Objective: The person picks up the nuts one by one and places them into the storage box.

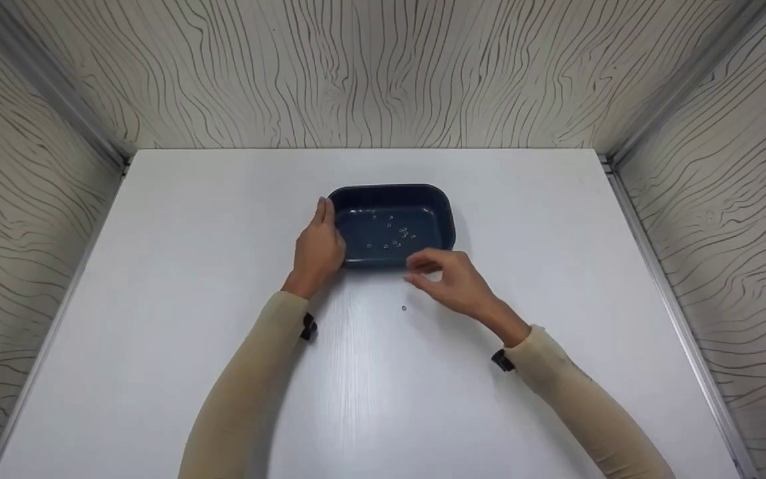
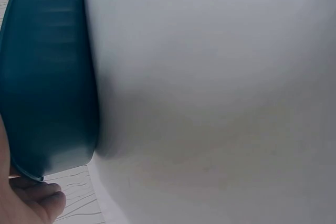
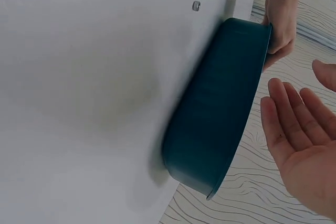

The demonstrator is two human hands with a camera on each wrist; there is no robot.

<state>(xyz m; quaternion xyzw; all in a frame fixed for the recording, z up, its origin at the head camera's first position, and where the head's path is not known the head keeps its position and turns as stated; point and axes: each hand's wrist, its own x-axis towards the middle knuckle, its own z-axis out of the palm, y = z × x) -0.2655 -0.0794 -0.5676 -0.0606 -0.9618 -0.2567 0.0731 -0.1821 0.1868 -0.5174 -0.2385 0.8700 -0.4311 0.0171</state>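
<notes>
A dark teal plastic tub [image 1: 389, 258] sits on the white table, with several small metal nuts [image 1: 404, 233] scattered over its floor. At the tub's left end my left hand [image 1: 318, 247] grips the wall, its fingers at the rim in the left wrist view. My right hand [image 1: 453, 283] hovers by the tub's near right corner, thumb apart from the fingers. Nothing shows between that thumb and the fingers [image 3: 302, 114] in the right wrist view. One loose nut [image 1: 403, 308] lies on the table just in front of the tub.
Wood-grain patterned panels [image 1: 356, 73] stand behind and on both sides of the white table [image 1: 177, 266]. Metal rails [image 1: 682, 279] run along the side edges. Each sleeve cuff has a small black wrist camera [image 1: 503, 360] at it.
</notes>
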